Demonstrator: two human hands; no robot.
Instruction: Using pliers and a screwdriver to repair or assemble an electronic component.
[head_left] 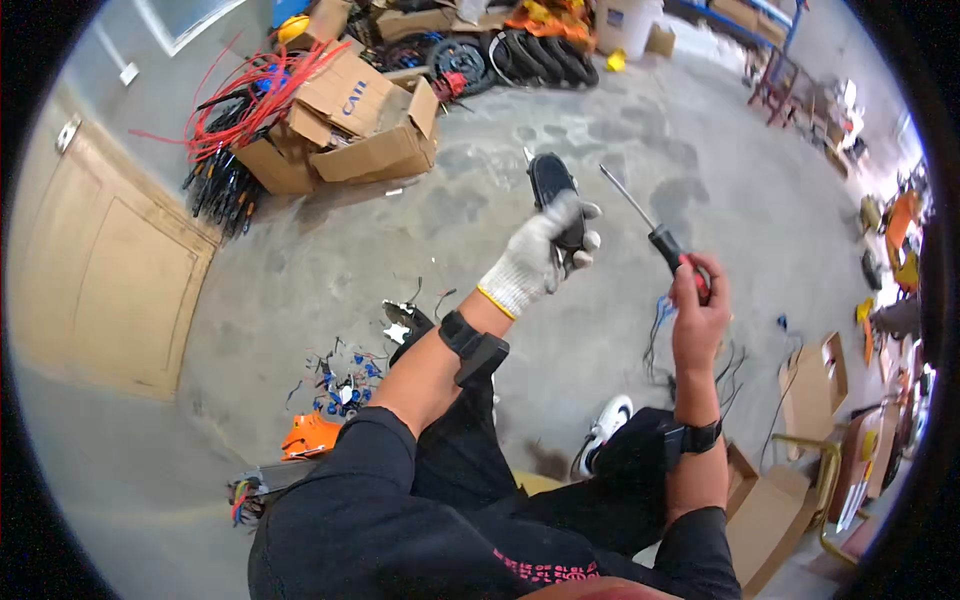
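The screwdriver (655, 238) runs on a slant, its long axis going from lower right to upper left, with the thin metal shaft pointing up and left toward the black oblong part (553, 190) and the tip ending just short of it, not touching. It has a slim silver shaft and a black handle with red at the grip end. The right hand (698, 310), bare, is closed around that red end, so the handle sits inside the curled fingers (690, 275) and the shaft sticks out well beyond them. The left hand (545, 250), in a white knit glove, is clamped on the black oblong part, which stands nearly upright, its upper half clear above the gloved fingertips. Both are held up in the air over the grey concrete floor (400, 230), above the person's black-clad knees.
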